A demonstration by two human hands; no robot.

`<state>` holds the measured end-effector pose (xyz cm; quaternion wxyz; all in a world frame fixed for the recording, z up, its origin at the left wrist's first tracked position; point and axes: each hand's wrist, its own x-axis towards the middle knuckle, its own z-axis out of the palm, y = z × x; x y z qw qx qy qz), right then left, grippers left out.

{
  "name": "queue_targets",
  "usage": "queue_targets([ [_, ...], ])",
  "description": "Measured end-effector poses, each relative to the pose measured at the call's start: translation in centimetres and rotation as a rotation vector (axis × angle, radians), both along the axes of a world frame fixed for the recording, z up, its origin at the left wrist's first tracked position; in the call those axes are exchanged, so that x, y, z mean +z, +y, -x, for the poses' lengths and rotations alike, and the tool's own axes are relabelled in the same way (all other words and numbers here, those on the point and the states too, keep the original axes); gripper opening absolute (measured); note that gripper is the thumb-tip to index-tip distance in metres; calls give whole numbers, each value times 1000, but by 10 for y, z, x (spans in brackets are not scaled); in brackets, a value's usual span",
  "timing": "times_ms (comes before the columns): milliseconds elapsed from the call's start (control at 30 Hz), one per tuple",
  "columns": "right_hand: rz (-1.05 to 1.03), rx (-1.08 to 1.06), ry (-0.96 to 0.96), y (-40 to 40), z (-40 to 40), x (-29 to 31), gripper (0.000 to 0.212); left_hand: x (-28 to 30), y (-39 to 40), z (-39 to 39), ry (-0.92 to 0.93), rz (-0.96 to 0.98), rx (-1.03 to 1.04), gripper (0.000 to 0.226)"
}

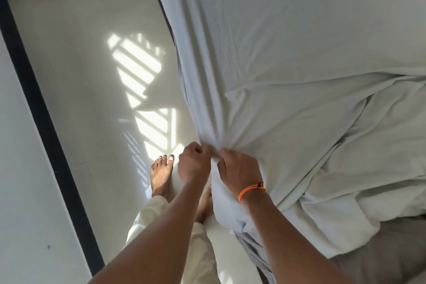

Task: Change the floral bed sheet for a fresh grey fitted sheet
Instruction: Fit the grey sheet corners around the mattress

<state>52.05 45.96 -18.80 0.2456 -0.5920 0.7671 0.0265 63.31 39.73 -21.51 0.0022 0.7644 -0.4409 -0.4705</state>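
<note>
Left hand (193, 163) and right hand (239, 172) side by side, fists clenched.

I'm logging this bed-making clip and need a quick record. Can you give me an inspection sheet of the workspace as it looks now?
Surface: bed, mostly covered by the sheet; a bare grey patch shows at the lower right.
Job's things: grey sheet, smooth at the far end, bunched and creased near the hands; floral sheet not seen.
Clutter: nothing seen.
Grippers: left hand and right hand both pinch the sheet's edge; orange wristband on the right wrist.
Cables: nothing seen.
Surroundings: pale tiled floor with a sunlight patch, dark skirting, bare feet.
</note>
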Motion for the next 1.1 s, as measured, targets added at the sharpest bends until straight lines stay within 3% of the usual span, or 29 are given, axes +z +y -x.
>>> queue_targets([
  [100, -212, 148, -8, -12, -1, 7, 12, 17, -7, -14, -102, -29, -9, 26],
  [200, -326, 119, -38, -20, -8, 15, 15, 27, -19, -18, -166, -96, -58, 24],
  [467, -125, -42, 44, -88, -24, 20, 16, -2, -44, -13, 4, -338, -17, 30],
  [567, -21, -11, 48, -135, -26, 4, 18, -3, -83, -14, -9, -231, 69, 56],
  [600, 42, 24, 57, -151, -26, -1, 19, -2, -95, -13, 2, -150, 73, 52],
  [700, 215, 217, 93, -216, -22, -17, 18, 1, -134, -3, 131, 11, 159, 13],
  [800, 236, 500, 154, -297, -4, -24, 9, -17, -166, 12, 391, 15, 350, 23],
  [867, 192, 721, 224, -347, 10, -30, 1, -27, -179, 27, 448, -15, 307, 20],
  [933, 86, 962, 339, -383, 18, -31, 13, -24, -190, 39, 457, 30, 228, 15],
  [967, -25, 1081, 401, -397, 18, -32, 22, -34, -192, 31, 432, 22, 148, 18],
  [1000, -155, 1173, 475, -408, 15, -33, 29, -53, -193, 17, 382, 3, 95, 35],
  [1067, -371, 1297, 635, -421, 5, -36, 37, -117, -188, -31, 130, -56, -148, 85],
  [1100, -428, 1340, 685, -423, -2, -40, 39, -158, -183, -60, -12, -101, -241, 90],
])
